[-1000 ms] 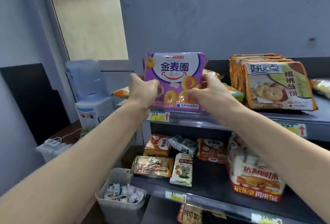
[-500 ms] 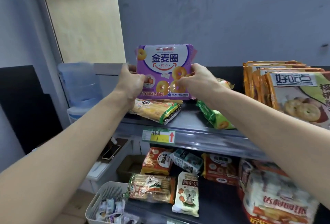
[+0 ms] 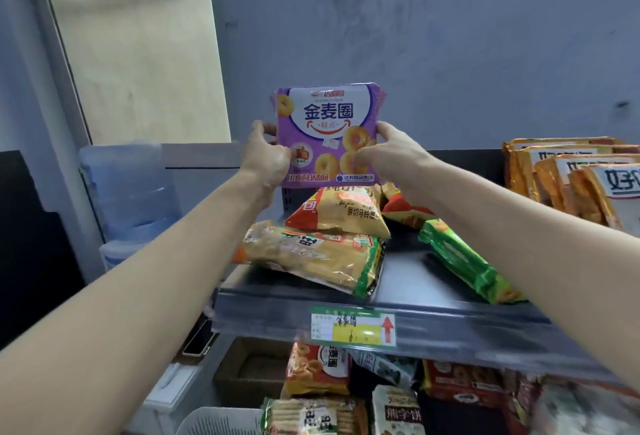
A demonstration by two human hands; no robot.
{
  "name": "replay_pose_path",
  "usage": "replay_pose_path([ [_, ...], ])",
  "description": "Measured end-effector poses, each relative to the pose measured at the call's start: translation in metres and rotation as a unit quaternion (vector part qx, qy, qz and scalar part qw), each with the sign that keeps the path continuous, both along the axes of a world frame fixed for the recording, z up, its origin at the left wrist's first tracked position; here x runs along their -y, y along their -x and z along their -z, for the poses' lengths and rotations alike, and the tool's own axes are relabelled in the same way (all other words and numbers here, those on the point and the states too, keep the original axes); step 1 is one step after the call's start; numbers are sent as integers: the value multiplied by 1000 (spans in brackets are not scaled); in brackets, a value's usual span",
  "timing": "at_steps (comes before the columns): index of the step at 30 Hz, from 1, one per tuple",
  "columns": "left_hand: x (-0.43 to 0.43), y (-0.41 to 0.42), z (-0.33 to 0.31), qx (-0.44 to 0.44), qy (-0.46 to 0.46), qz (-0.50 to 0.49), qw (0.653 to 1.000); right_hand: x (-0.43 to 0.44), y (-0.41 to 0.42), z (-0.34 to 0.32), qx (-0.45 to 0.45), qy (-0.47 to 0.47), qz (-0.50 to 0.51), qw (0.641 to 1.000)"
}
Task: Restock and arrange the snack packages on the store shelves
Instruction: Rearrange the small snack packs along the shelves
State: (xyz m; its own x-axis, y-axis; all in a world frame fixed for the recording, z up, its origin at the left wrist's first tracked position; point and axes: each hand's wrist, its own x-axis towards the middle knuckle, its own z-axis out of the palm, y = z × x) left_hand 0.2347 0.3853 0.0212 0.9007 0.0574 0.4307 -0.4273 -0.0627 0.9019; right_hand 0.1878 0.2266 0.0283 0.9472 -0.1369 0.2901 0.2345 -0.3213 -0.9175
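Note:
I hold a purple ring-biscuit package (image 3: 327, 122) upright in front of the wall, above the back left of the top shelf (image 3: 398, 299). More purple packs seem stacked behind it. My left hand (image 3: 266, 155) grips its left edge and my right hand (image 3: 388, 154) grips its right edge. Below it lie a yellow chip bag (image 3: 343, 211), a long yellow-green cracker bag (image 3: 311, 256) and a green packet (image 3: 464, 259). A row of orange biscuit bags (image 3: 571, 178) stands at the shelf's right.
A price tag (image 3: 353, 327) marks the shelf's front rail. The lower shelf holds several snack packs (image 3: 318, 368). A water dispenser (image 3: 128, 192) stands to the left, with a white basket (image 3: 221, 422) at the bottom and a phone (image 3: 199, 339) on a low surface.
Both hands have lifted the purple package from the shelf's front edge up and toward the back. The view has shifted, showing more of the snack bags lying on the top shelf.

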Motion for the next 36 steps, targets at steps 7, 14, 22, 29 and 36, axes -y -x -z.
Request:
replay_pose_path([
  [7, -49, -60, -6, 16, 5, -34, 999, -62, -76, -1, -45, -40, -35, 998],
  [14, -79, -108, 14, -45, -34, -43, 997, -91, -127, 21, -140, -59, -36, 988],
  [22, -48, -129, 24, -93, -62, 45, 993, -53, -121, 12, -164, -2, 50, 985],
  [29, -14, -129, 16, -84, -85, 124, 985, -17, -106, 3, -154, 4, 107, 982],
  [36, -10, -128, 14, -83, -99, 153, 980, -20, -104, 0, -142, 52, 152, 977],
])
